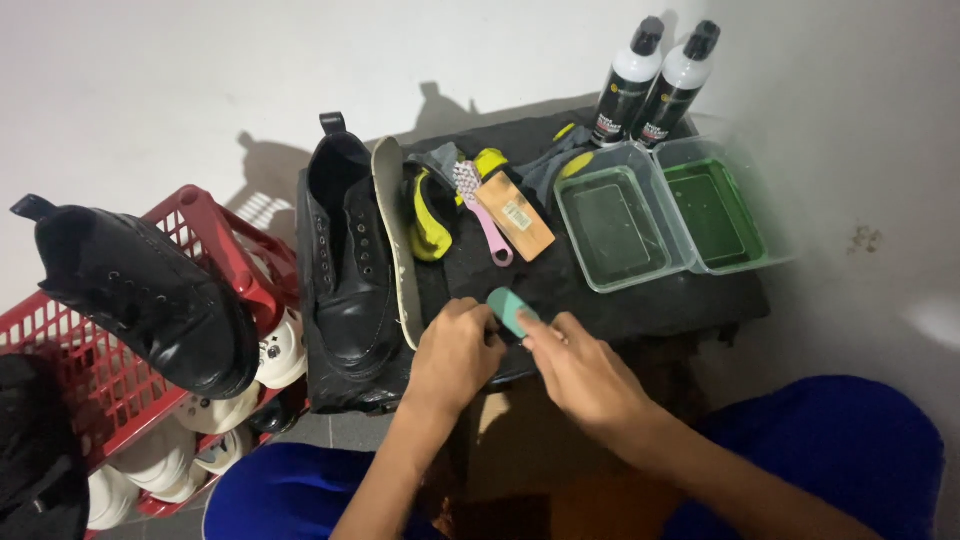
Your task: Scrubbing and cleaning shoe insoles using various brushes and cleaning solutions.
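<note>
Nearest the camera, the person's knees in blue cloth frame a brown box front, which is dim and hard to read.

Just beyond, both hands meet over the near edge of the black cloth (640, 300) that covers the work surface. The left hand (455, 350) is curled, its fingertips pinching the near end of a small teal eraser block (512, 311). The right hand (580, 370) is also closed narrow, thumb and forefinger gripping the same block from the right. The block sits above the cloth; whether it touches it cannot be told.

Left of the hands, one black boot (350, 270) stands on the cloth, laces removed, with a pale insole (397, 240) leaning against its right side. A second black boot (150, 290) rests on the red basket (215, 225) further left, above white shoes, partly cut off.

Judged from this layout, preparation is complete; no scrubbing or wetting is evident on either boot.

Further away lie a yellow-black cloth bundle (432, 212), a pink brush (480, 215) and a tan box (515, 215). Right of them stand a clear tub (615, 230) and a green tub (725, 205), contents indistinct. Farthest, two black-and-white bottles (655, 85) stand by the wall.
</note>
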